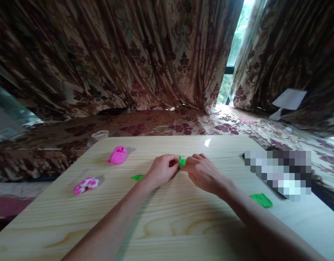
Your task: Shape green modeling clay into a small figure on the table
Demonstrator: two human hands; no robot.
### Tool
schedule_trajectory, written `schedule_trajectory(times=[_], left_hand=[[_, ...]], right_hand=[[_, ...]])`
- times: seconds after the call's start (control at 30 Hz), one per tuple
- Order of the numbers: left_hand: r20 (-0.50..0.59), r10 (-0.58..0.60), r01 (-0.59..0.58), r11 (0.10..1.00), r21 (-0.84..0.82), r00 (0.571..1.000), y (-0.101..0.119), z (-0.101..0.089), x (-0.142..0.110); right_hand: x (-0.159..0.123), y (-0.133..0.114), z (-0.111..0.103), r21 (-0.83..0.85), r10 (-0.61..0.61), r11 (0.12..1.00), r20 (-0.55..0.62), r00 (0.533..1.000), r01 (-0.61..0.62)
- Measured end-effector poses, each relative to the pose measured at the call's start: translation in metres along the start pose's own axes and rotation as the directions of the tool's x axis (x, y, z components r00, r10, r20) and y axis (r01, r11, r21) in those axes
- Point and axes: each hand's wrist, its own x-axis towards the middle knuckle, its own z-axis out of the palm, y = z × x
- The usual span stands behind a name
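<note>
Near the middle of the table, a small piece of green modelling clay point(182, 162) with a thin bit sticking up lies between my two hands. My left hand point(163, 169) pinches its left side with thumb and fingers. On the other side, the bent fingers of my right hand point(201, 170) grip the same piece and cover part of it. Another green clay scrap point(137, 177) rests beside my left wrist, partly hidden by the forearm. To the right of my right forearm is a flat, squarish green clay slab point(262, 200).
A pink clay shape like a slipper point(118, 155) and a pink-and-white clay piece point(87, 185) lie on the left of the wooden table point(161, 232). A blurred-out flat object point(277, 177) is at the right edge. Behind stand patterned curtains point(156, 54) and a white lamp point(289, 99).
</note>
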Motion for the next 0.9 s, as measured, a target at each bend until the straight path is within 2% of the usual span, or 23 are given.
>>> schedule_trajectory(times=[0.3, 0.47, 0.63, 0.73, 0.9], left_hand=[[-0.004, -0.062, 0.062, 0.998, -0.025, 0.998, 0.004, -0.001, 0.0], [-0.01, -0.047, 0.046, 0.997, -0.069, 0.999, 0.006, -0.004, 0.0], [0.036, -0.027, 0.03, 0.997, -0.069, 0.999, 0.003, -0.007, 0.0], [0.042, -0.044, 0.046, 0.998, -0.047, 0.998, 0.002, -0.008, 0.0], [0.019, -0.069, 0.07, 0.998, -0.008, 0.997, 0.0, -0.008, 0.0]], right_hand=[[-0.001, 0.0, 0.0, -0.006, 0.001, 1.0, -0.004, 1.0, -0.001], [-0.001, 0.004, -0.001, 0.006, -0.002, 1.0, -0.021, 1.0, 0.002], [0.003, 0.006, -0.007, 0.062, 0.054, 0.997, -0.142, 0.988, -0.046], [0.008, 0.003, -0.005, 0.098, 0.038, 0.995, -0.153, 0.988, -0.024], [0.012, -0.001, 0.002, 0.041, 0.186, 0.982, -0.14, 0.972, -0.182]])
